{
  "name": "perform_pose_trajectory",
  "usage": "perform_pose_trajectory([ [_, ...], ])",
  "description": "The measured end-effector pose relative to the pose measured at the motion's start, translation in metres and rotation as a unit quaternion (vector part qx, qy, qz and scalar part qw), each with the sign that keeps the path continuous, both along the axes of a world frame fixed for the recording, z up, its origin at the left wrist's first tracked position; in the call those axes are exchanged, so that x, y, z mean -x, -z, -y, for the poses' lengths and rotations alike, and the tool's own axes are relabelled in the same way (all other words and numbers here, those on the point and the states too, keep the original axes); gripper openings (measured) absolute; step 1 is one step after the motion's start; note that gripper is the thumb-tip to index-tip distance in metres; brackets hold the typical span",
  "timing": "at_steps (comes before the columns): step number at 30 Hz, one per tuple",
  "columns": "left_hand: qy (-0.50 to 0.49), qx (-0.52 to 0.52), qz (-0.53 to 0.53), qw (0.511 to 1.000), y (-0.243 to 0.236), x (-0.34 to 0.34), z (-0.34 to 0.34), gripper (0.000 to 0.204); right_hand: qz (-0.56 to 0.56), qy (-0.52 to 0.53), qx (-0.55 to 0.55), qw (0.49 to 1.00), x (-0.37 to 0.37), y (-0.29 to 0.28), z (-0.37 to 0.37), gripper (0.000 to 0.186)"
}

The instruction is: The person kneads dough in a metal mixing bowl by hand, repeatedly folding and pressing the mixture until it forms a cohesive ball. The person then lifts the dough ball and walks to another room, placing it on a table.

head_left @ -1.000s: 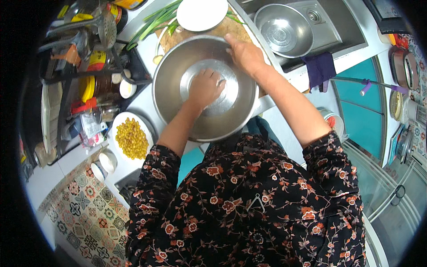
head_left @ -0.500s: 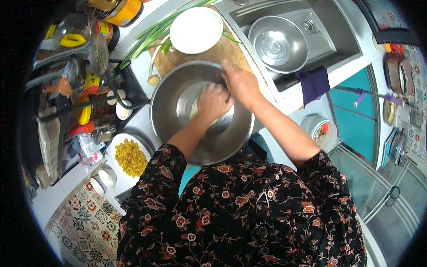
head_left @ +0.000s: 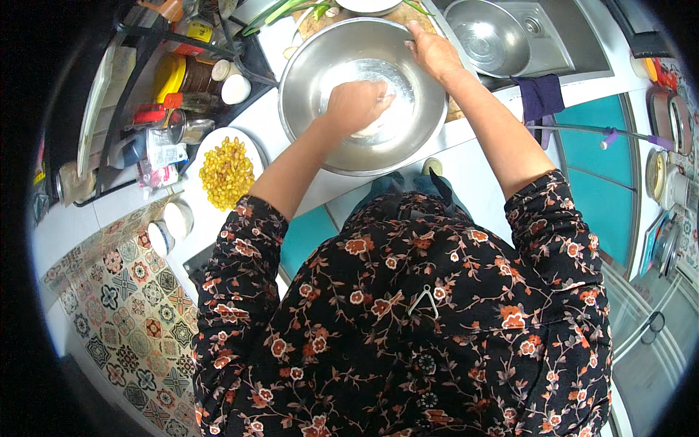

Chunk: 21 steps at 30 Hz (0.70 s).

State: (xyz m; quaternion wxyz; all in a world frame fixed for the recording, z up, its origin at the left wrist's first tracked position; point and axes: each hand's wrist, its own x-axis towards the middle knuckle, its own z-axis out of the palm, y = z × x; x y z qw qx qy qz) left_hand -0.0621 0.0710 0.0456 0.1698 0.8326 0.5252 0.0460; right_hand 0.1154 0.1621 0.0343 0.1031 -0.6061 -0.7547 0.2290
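A large, shiny steel mixing bowl (head_left: 306, 80) sits at the counter's edge in front of me. My left hand (head_left: 355, 106) is down inside it, fingers curled into a fist. Pale dough (head_left: 384, 116) shows in part at the fingers; the hand hides most of it. My right hand (head_left: 435, 54) grips the bowl's far right rim, thumb up along the edge. Beneath the bowl a wooden cutting board (head_left: 314, 25) pokes out, with a white plate (head_left: 370, 4) and green onions (head_left: 280, 13) at its far side.
To the left stands a white plate (head_left: 258, 154) piled with yellow-brown fruit or nuts (head_left: 226, 173). Two small white cups (head_left: 178, 218) are nearer me. A crowded rack of jars (head_left: 196, 80) fills the far left. A second metal bowl (head_left: 486, 44) rests in the sink (head_left: 568, 44); a purple cloth (head_left: 540, 96) hangs over its edge.
My view has shifted, so the bowl appears higher and further right. My hands, close together before, are now further apart: the left stays in the bowl, the right is on the rim.
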Motion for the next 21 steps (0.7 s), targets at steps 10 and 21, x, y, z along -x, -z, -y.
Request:
perform_pose_trajectory([
  [10, 0.179, -0.116, 0.015, 0.977, 0.038, 0.039, 0.029, 0.019, -0.010, -0.016, -0.062, 0.998, 0.000, 0.005, 0.004, 0.025],
  [21, 0.125, -0.276, 0.147, 0.942, 0.061, 0.002, -0.002, 0.015, -0.031, 0.005, -0.066, 0.997, 0.008, -0.003, 0.020, 0.021],
])
